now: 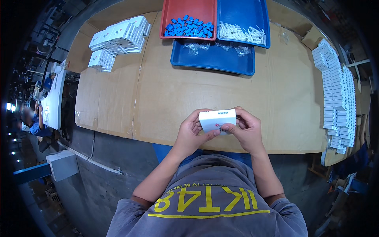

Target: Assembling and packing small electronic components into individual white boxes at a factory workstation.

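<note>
A small white cardboard box (213, 118) is held up between my two hands, just above the near edge of the table. My left hand (192, 132) grips its left end, thumb lying along the face toward me. On the other end, my right hand (245, 128) is closed, its thumb pressed on the box's lower front. Dark print shows on the upper side and a small red mark on the front. Whatever is inside the box cannot be seen.
Beyond my hands, a red tray (162, 23) holds blue plastic pieces, a blue tray (267, 27) white sticks, and a lower blue tray (213, 65) clear bags. White boxes (118, 35) stand far left; stacked white boxes (335, 94) line the right. Another person (37, 126) sits far left.
</note>
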Action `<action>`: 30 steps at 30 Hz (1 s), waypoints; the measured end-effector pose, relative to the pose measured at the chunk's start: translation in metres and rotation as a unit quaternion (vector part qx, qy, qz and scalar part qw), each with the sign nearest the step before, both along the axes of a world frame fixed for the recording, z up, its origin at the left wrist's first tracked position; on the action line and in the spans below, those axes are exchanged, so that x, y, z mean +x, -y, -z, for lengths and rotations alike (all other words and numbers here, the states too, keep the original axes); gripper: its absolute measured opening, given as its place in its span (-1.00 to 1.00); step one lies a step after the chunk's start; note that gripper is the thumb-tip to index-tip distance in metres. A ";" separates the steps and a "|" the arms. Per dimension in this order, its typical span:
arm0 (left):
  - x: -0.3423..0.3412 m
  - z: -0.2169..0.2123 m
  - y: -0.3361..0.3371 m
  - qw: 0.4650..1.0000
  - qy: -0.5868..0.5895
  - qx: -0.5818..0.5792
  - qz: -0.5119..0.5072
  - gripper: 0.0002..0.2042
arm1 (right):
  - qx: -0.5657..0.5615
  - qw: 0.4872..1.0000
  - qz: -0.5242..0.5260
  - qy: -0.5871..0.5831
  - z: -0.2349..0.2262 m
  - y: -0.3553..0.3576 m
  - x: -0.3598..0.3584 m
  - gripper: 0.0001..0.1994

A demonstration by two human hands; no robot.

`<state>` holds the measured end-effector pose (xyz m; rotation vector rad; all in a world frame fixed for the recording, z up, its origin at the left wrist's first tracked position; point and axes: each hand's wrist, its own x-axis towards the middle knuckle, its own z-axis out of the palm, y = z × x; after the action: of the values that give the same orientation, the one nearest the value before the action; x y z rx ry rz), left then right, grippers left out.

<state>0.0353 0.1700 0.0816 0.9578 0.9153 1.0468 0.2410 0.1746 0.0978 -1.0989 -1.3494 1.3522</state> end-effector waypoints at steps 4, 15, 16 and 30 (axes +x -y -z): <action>-0.004 0.013 0.002 0.998 0.023 -0.051 0.033 -0.56 | -0.048 0.992 0.018 -0.116 0.006 0.002 -0.002 -0.64; -0.023 0.028 0.009 0.970 0.158 -0.045 0.179 -0.40 | -0.018 0.995 -0.016 -0.096 0.010 0.020 0.017 -0.64; -0.024 0.025 0.010 0.937 0.256 -0.107 0.211 -0.35 | 0.016 0.996 -0.036 -0.082 0.008 0.022 0.018 -0.65; 0.014 0.039 0.045 0.996 0.083 0.014 0.020 -0.44 | -0.057 0.991 0.087 0.085 0.006 0.076 -0.001 -0.13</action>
<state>0.0489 0.1246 0.0422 0.8945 0.7426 1.0911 0.2400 0.0990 0.0913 -1.4018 -1.2755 1.2423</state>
